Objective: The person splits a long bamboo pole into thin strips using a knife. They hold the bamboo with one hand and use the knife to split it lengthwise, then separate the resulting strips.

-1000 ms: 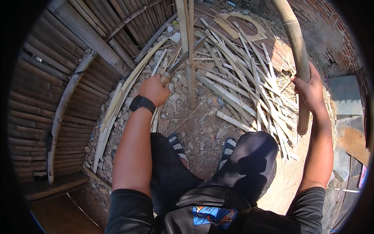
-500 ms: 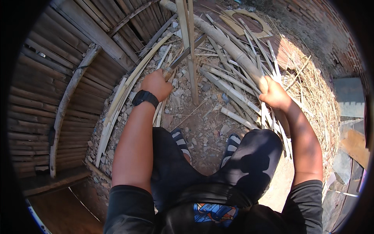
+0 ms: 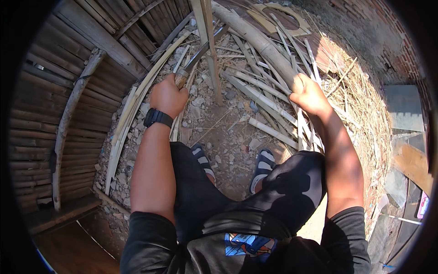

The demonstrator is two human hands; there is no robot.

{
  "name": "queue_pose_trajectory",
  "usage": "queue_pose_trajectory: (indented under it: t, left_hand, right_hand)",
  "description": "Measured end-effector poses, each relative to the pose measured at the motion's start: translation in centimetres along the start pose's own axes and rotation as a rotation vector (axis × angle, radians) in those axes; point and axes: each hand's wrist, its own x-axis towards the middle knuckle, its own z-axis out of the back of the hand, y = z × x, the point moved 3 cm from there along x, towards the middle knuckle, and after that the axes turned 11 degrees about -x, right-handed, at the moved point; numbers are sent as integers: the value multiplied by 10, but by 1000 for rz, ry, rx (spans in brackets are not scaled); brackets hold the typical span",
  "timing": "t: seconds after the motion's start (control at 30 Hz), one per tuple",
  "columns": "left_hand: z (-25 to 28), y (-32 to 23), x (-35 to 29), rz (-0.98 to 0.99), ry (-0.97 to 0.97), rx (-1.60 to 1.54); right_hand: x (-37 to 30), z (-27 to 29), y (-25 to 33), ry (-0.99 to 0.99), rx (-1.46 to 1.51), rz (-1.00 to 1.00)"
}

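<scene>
My left hand (image 3: 168, 97), with a black watch on its wrist, is closed around the wooden handle of a machete (image 3: 199, 56). The machete's blade slants up and right and crosses an upright split bamboo piece (image 3: 212, 68), whose foot meets the ground between my feet and the far side. Whether the blade is lodged in the split or only lies against it, I cannot tell. At right, my right hand (image 3: 312, 94) is wrapped around the near end of a long, thick bamboo pole (image 3: 260, 40), which runs away to the upper middle.
Split bamboo strips (image 3: 267, 98) lie heaped beneath the pole, and more long strips (image 3: 130, 109) lie at left. A bamboo-slat wall (image 3: 86, 109) stands left, a brick wall (image 3: 388, 32) far right. Straw (image 3: 356, 109) and rubble (image 3: 196, 109) cover the ground around my sandalled feet.
The whole scene has shifted a little up and left in view. My left hand, still on the machete, sits slightly farther left of the upright bamboo. My right hand keeps its hold on the pole.
</scene>
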Motion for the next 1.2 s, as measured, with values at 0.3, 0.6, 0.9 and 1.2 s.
queue_pose_trajectory:
  t: [0.3,0.6,0.9,1.2]
  left_hand:
    - [-13,6,-15,-55,12,-7]
    - [-15,1,-9,-27,147,-173]
    - [-19,-15,3,31,181,-154]
    - [-14,-17,8,12,166,-123]
  right_hand:
    - [-10,-17,9,105,96,-61]
    - [-17,-25,-6,65,209,61]
    - [-22,61,31,-32,283,-56]
    - [-26,134,55,-417,276,-4]
